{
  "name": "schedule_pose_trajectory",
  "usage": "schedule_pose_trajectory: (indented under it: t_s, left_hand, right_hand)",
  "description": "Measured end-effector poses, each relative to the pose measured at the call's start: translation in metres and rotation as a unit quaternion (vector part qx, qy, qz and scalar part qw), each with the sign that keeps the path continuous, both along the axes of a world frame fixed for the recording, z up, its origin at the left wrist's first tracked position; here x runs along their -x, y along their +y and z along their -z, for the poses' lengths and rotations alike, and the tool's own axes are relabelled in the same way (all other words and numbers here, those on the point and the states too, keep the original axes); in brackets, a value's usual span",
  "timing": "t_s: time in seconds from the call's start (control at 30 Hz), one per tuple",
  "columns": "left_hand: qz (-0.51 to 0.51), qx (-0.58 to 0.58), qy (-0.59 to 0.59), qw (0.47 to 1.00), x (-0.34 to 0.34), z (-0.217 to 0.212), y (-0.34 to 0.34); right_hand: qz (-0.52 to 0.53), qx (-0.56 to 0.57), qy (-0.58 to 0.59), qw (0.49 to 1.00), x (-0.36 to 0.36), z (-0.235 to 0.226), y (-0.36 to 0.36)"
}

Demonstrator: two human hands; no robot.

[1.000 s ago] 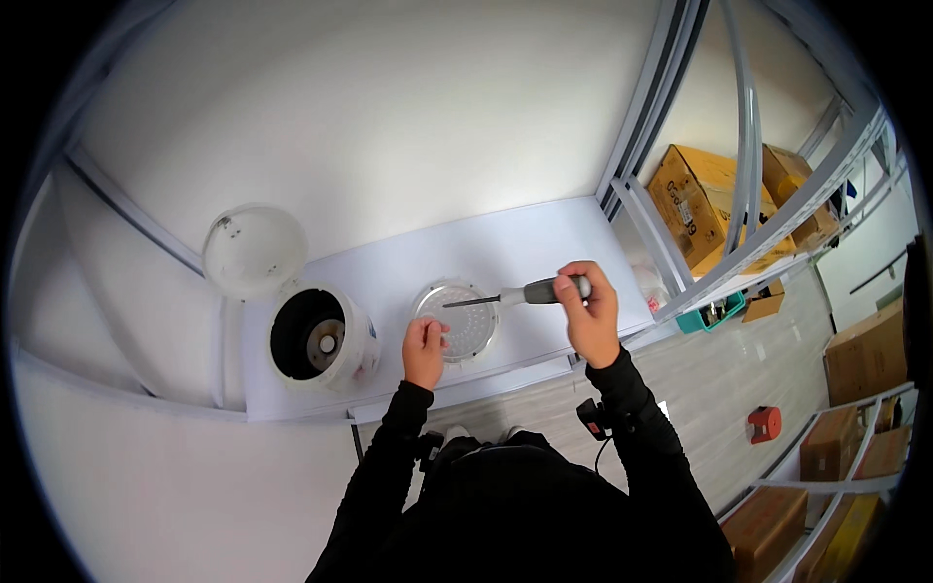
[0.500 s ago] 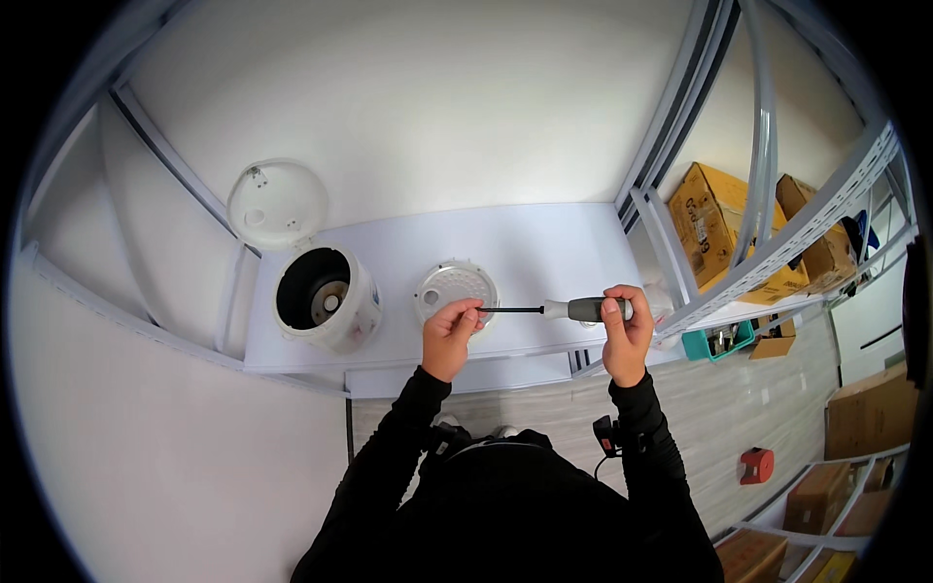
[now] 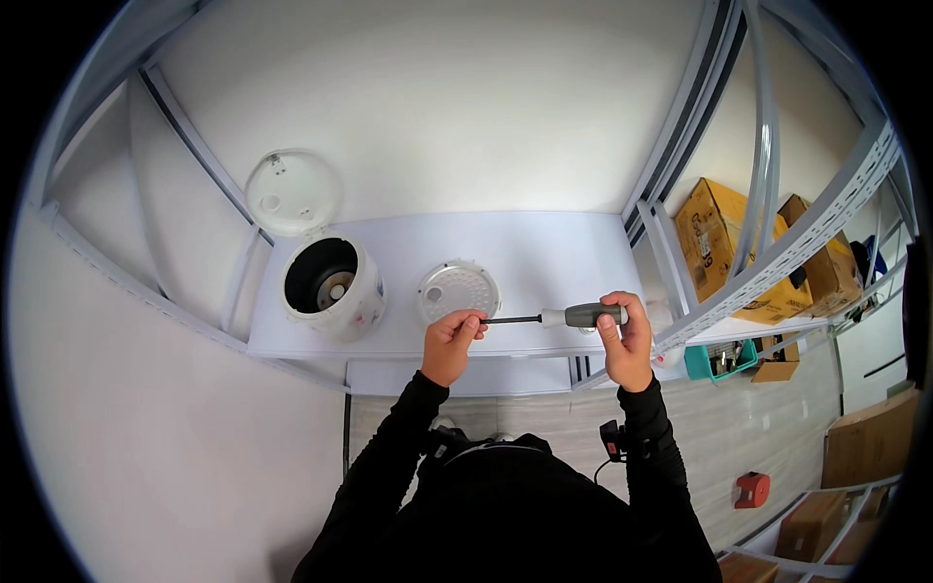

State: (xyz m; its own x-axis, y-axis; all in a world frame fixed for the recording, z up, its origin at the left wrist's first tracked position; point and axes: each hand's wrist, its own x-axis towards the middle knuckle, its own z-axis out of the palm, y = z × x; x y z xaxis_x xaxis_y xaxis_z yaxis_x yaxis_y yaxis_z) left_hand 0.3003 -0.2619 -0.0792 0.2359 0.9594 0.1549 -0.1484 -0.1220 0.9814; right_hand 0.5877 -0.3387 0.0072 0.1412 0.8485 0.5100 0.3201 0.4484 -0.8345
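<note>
A screwdriver (image 3: 583, 316) with a grey handle and dark shaft lies level between my two hands, above the front of the white table (image 3: 554, 243). My right hand (image 3: 627, 340) is closed round its handle. At the other end, the fingers of my left hand (image 3: 452, 345) pinch the tip; whether a screw sits there is too small to tell. Just beyond my left hand, a round pale inner lid (image 3: 473, 289) with many small dimples rests on the table. Farther left stands a white rice cooker (image 3: 358, 309), its cover (image 3: 301, 199) swung up and a dark cavity inside.
Metal shelf posts (image 3: 671, 126) frame the table. On the right are yellow-brown cardboard boxes (image 3: 714, 228) and a teal bin (image 3: 705, 362) holding small items. A red stool (image 3: 751, 490) stands on the floor, near shelving with more boxes (image 3: 812, 510).
The screwdriver and both hands have come slightly nearer to me, still in the same hold. The whole view has shifted a little; the cooker and inner lid stay in place.
</note>
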Motion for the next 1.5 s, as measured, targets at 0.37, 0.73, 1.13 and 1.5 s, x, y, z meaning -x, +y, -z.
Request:
schedule_pose_trajectory:
  t_s: [0.37,0.73,1.13,1.5]
  left_hand:
    - [-0.018,0.023,-0.093,0.995,0.000,0.006,0.000]
    - [0.001,0.036,-0.071,0.997,0.016,0.007,0.008]
    - [0.003,0.016,-0.173,0.985,0.019,0.010,0.019]
    - [0.070,0.017,0.021,0.997,0.047,-0.004,0.020]
  right_hand:
    - [-0.014,0.036,0.083,0.996,0.004,0.012,0.010]
    - [-0.137,0.063,0.002,0.989,-0.008,0.006,0.010]
    - [-0.224,0.233,0.106,0.940,-0.002,0.012,0.020]
    - [-0.167,0.221,0.157,0.948,0.019,0.017,0.042]
